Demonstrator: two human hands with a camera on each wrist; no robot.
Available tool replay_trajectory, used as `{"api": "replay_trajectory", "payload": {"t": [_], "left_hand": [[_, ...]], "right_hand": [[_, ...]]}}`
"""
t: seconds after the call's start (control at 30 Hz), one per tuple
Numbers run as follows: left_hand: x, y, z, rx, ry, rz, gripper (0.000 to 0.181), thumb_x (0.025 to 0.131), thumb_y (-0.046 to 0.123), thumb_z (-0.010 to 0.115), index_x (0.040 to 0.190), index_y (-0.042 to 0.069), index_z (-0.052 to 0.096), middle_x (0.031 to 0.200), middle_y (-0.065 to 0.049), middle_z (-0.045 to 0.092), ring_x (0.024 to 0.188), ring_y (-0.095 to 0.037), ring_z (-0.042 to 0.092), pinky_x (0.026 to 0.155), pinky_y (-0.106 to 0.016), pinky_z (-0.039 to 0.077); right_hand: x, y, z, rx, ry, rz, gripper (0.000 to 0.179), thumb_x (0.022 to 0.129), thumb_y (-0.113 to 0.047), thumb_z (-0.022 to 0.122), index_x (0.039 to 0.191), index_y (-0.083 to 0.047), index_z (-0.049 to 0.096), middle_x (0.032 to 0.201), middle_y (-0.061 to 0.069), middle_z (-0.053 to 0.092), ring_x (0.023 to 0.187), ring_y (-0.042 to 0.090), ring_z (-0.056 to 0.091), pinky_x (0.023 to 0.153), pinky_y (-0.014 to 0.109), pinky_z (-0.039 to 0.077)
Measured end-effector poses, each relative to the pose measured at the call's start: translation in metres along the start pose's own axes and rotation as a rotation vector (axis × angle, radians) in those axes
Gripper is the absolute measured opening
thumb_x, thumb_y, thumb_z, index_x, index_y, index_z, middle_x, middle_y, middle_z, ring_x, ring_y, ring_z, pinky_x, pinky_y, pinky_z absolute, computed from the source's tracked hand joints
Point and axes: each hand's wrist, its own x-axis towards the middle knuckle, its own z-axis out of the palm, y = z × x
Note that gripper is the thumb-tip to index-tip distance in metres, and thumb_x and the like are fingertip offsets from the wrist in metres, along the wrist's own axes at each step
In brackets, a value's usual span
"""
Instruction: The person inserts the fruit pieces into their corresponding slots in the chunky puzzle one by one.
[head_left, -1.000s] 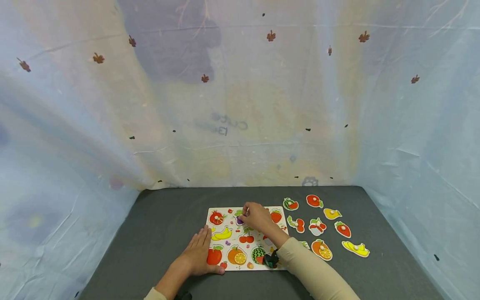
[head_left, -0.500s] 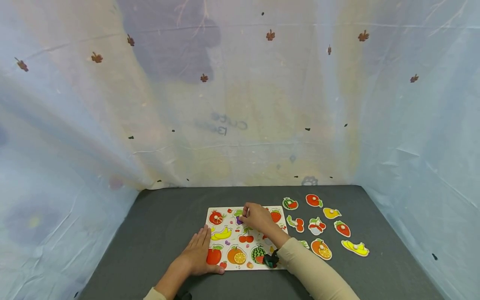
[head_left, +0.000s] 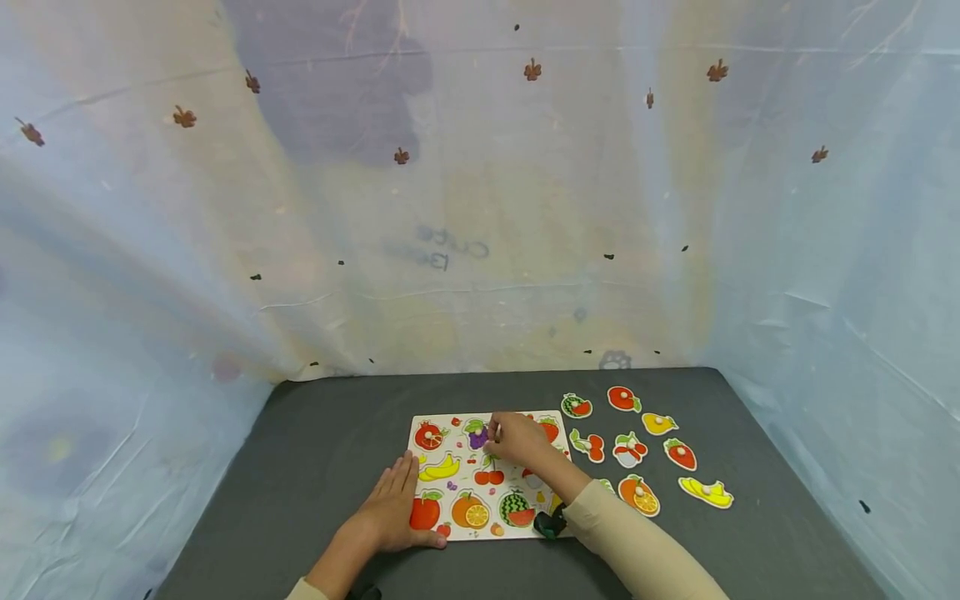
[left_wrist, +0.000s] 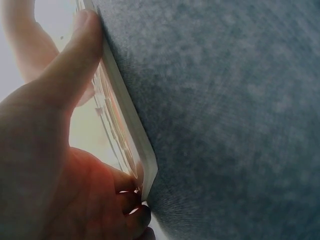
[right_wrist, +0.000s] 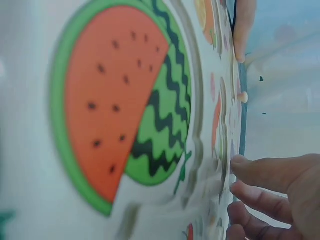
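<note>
A white fruit puzzle board (head_left: 455,486) lies on the dark cloth, printed with bananas, cherries, watermelon and other fruit. My left hand (head_left: 390,508) rests along its left side with the fingers straight, the thumb (left_wrist: 82,55) reaching over the near edge. Over the upper middle, my right hand (head_left: 517,437) is bent down beside the purple grapes (head_left: 476,435). Its thumb and fingertips (right_wrist: 241,161) are right at the board's surface, parted and with nothing between them. The arm covers part of the board's right side.
Right of the board lie several loose knobbed pieces, among them a watermelon (head_left: 577,406), a pear (head_left: 659,424), a strawberry (head_left: 680,454), an orange (head_left: 639,496) and bananas (head_left: 707,492). A pale curtain (head_left: 465,208) hangs behind and at both sides of the table.
My right hand has slid slightly right off the grapes, and more of them now shows. The left hand stays on the board's edge. The head view has shifted a little.
</note>
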Motion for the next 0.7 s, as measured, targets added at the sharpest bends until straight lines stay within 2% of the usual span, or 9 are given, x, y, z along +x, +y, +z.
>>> {"api": "replay_trajectory", "payload": {"t": [0.27,0.5,0.7], "left_hand": [[-0.004,0.003,-0.002,-0.042,-0.003,0.018,0.144,0.070,0.074,0.089,0.166,-0.009,0.020,0.176,-0.028,0.014,0.162,-0.047,0.016,0.133,-0.061,0.012],[0.000,-0.003,0.003,-0.048,0.013,0.023,0.145,0.070,0.077,0.087,0.167,-0.008,0.020,0.176,-0.027,0.014,0.163,-0.045,0.016,0.133,-0.060,0.014],[0.001,-0.006,0.005,-0.083,0.016,0.043,0.146,0.069,0.077,0.087,0.166,-0.009,0.019,0.176,-0.028,0.013,0.162,-0.046,0.014,0.133,-0.061,0.011]], "right_hand": [[-0.013,0.011,-0.010,0.107,-0.009,-0.032,0.019,0.096,-0.025,0.083,0.092,-0.018,0.066,0.072,-0.002,0.057,0.056,0.014,0.051,0.048,0.027,0.040],[-0.027,0.022,-0.022,0.060,0.051,-0.043,0.019,0.095,-0.024,0.084,0.091,-0.020,0.066,0.073,-0.003,0.053,0.058,0.013,0.047,0.050,0.026,0.036],[-0.043,0.032,-0.036,0.072,0.077,-0.043,0.018,0.095,-0.022,0.083,0.091,-0.018,0.066,0.075,-0.002,0.053,0.057,0.014,0.047,0.050,0.026,0.035]]}}
